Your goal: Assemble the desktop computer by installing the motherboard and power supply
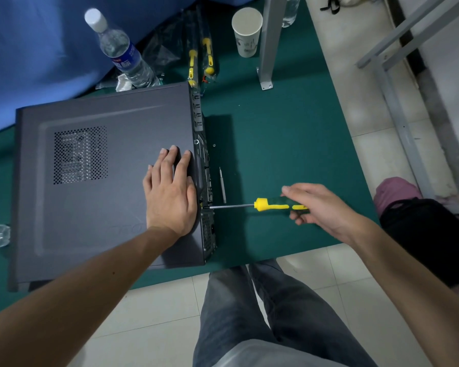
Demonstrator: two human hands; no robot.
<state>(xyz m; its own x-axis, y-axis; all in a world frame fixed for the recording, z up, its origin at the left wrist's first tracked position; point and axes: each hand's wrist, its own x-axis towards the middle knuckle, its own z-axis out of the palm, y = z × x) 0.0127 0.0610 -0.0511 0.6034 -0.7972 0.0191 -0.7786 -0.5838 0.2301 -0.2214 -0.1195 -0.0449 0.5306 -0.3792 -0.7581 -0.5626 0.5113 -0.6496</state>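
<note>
On the case (90,168) left hand (170,192) lies flat; right hand (321,207) grips screwdriver (270,205).

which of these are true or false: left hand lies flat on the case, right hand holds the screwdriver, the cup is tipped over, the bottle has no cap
1. The left hand lies flat on the computer case. True.
2. The right hand holds the screwdriver, tip at the case's rear edge. True.
3. The paper cup is tipped over. False: it stands upright on the table.
4. The water bottle has no cap. False: a white cap is on it.
</note>
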